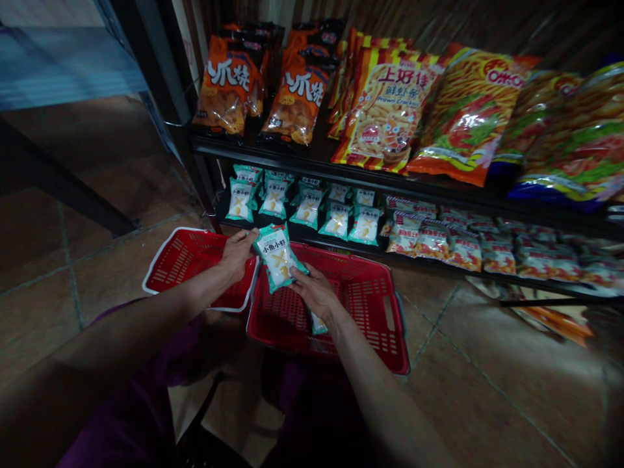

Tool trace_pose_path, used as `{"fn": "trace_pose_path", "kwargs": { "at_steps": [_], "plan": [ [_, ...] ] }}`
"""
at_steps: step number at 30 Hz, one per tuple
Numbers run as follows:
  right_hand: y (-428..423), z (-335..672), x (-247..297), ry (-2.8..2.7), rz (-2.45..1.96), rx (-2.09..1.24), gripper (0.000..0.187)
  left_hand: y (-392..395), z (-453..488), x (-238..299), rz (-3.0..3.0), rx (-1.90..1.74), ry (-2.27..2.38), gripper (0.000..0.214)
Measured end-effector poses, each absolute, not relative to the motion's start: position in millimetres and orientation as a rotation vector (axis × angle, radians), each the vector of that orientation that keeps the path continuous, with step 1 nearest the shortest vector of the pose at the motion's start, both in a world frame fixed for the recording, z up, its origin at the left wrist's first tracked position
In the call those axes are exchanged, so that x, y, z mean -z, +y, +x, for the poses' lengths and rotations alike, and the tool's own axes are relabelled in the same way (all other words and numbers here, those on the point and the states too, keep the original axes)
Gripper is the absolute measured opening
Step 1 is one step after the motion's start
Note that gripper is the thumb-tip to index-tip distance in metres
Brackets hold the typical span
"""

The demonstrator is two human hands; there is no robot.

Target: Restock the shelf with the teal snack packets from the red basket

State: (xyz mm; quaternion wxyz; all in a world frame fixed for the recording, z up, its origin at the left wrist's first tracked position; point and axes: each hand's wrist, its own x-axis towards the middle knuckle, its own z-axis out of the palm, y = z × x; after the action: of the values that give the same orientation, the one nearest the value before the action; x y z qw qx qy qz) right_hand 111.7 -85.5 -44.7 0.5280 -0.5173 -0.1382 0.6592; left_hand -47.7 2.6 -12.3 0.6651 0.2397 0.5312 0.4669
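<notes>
Over the larger red basket (361,292), a teal and white snack bag (277,257) is held up between both hands. My left hand (238,252) pinches its upper left edge with closed fingers. At its lower right, my right hand (314,291) grips the bag, fingers and thumb closed on it. Inside the basket, partly hidden below my right hand, lies another teal bag (318,324). Matching teal snack bags (275,197) stand in rows on the lower shelf just beyond the hands.
A smaller red basket with a white rim (168,260) sits at the left, against the larger one. The black shelf (292,156) carries orange snack bags (221,88), prawn cracker bags (390,107) and noodle-pictured bags (470,110). Red and white packets (433,240) fill the lower right. Dark metal legs stand left.
</notes>
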Motion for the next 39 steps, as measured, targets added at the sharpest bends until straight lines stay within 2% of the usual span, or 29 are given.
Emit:
{"fn": "trace_pose_path", "kwargs": {
  "at_steps": [5,11,23,39],
  "plan": [
    [-85,116,53,-0.328,-1.231,-1.529,0.040,3,-48,12,0.522,-1.065,1.232,0.015],
    [-84,120,60,-0.354,-1.235,-1.526,0.036,5,-51,14,0.528,-1.062,1.239,0.017],
    [-84,122,60,-0.280,-1.210,-1.479,0.035,5,-47,17,0.503,-0.958,1.028,0.009],
    [-82,123,63,-0.244,-1.224,-1.479,0.033,0,-50,24,0.616,-0.728,1.014,0.022]
  ]
}}
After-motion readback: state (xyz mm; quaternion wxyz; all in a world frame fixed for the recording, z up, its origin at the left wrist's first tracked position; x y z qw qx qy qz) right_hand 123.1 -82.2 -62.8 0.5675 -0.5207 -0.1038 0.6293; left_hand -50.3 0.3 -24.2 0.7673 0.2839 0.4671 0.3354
